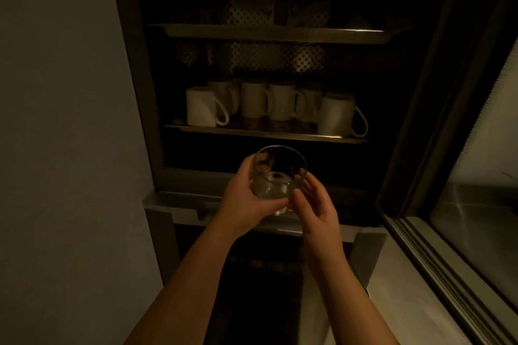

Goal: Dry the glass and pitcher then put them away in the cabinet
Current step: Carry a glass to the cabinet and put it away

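Observation:
A clear, short glass point(276, 173) is held up in front of the open dark cabinet point(145, 109), just below its lower shelf point(266, 134). My left hand point(241, 202) wraps the glass from the left and underneath. My right hand point(314, 204) touches its right side with the fingertips near the base. The glass is tilted with its mouth toward the cabinet. No pitcher is in view.
Several white mugs point(204, 106) stand in rows on the lower shelf. An upper metal shelf point(274, 32) carries dim objects I cannot make out. The glass cabinet door point(448, 204) stands open at the right. A plain wall point(61, 120) is at the left.

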Available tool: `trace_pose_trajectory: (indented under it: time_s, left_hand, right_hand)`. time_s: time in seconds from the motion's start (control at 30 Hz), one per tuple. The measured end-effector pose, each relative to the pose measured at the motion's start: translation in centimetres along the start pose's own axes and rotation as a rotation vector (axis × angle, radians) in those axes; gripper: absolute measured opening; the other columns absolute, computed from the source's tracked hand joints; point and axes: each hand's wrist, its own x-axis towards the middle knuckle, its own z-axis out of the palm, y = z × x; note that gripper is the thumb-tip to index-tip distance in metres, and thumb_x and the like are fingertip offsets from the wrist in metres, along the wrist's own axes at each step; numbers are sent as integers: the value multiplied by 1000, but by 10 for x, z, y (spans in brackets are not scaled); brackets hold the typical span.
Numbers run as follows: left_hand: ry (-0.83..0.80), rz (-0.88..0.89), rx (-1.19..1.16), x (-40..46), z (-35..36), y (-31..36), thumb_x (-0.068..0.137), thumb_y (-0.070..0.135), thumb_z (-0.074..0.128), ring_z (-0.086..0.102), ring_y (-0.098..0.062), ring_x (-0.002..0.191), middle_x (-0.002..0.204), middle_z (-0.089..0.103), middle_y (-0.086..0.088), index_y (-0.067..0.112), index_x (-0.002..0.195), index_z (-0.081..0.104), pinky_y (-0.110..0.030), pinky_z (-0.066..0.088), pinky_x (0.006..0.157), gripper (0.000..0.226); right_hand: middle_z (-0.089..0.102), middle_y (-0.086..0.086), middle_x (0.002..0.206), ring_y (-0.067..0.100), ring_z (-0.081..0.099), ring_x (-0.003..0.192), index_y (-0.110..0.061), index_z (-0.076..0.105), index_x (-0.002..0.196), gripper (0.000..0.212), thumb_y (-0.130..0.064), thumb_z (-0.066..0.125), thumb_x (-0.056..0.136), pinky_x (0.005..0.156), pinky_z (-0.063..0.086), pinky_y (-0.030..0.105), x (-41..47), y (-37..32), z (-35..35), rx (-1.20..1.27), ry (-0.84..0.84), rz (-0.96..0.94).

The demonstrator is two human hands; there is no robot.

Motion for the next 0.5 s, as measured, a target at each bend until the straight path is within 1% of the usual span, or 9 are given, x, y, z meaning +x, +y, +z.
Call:
trace_pose_trajectory:
  time_s: [0.1, 0.2, 0.23, 0.3, 0.37, 0.43, 0.5]
  left_hand:
    - [6, 80, 38, 24, 0, 9, 63, 19, 89, 53, 3, 114, 122, 57, 17, 33, 128, 47, -9, 47, 83, 78]
    - [-3, 120, 25, 44, -2, 16, 61, 19, 89, 55, 0, 116, 120, 59, 18, 42, 122, 48, -19, 52, 87, 77]
    - [-4, 125, 17, 50, -2, 18, 60, 20, 89, 55, -1, 117, 120, 59, 19, 44, 121, 48, -23, 53, 88, 78]
    - [-5, 136, -8, 59, -3, 21, 56, 24, 89, 56, -4, 117, 121, 60, 19, 44, 123, 47, -26, 53, 89, 82]
    - [-9, 167, -12, 68, -3, 23, 56, 23, 88, 56, -4, 118, 123, 60, 16, 37, 129, 46, -23, 51, 90, 85]
    - [-33, 203, -21, 75, -3, 23, 58, 15, 88, 55, -4, 120, 127, 59, 11, 28, 133, 44, -23, 50, 93, 88]
    - [-63, 229, -65, 85, -5, 22, 59, 6, 87, 54, -11, 124, 130, 57, 3, 22, 136, 43, -30, 49, 97, 90]
  right_hand:
    - [54, -18, 125, 3, 53, 116, -46, 51, 122, 42, -48, 53, 80, 91, 47, 26, 25, -2, -1, 52, -2, 34]
    - [60, -10, 124, 10, 59, 113, -38, 51, 129, 51, -55, 48, 81, 94, 48, 35, 44, -1, 3, 116, -40, 159]
    - [63, -5, 123, 15, 62, 112, -33, 51, 130, 54, -57, 46, 82, 93, 49, 38, 50, -2, 6, 178, -75, 226]
    - [67, 8, 120, 25, 64, 110, -20, 55, 129, 58, -57, 43, 85, 97, 47, 46, 60, -7, 10, 411, -154, 371]
    - [66, 16, 119, 31, 64, 110, -16, 58, 126, 58, -56, 44, 87, 100, 45, 48, 69, -13, 14, 639, -168, 473]
    - [65, 18, 120, 33, 65, 108, -16, 58, 128, 57, -55, 45, 89, 96, 47, 47, 77, -19, 14, 736, -163, 504]
    - [65, 20, 121, 33, 65, 109, -17, 56, 130, 57, -56, 44, 89, 92, 48, 45, 86, -24, 15, 788, -187, 509]
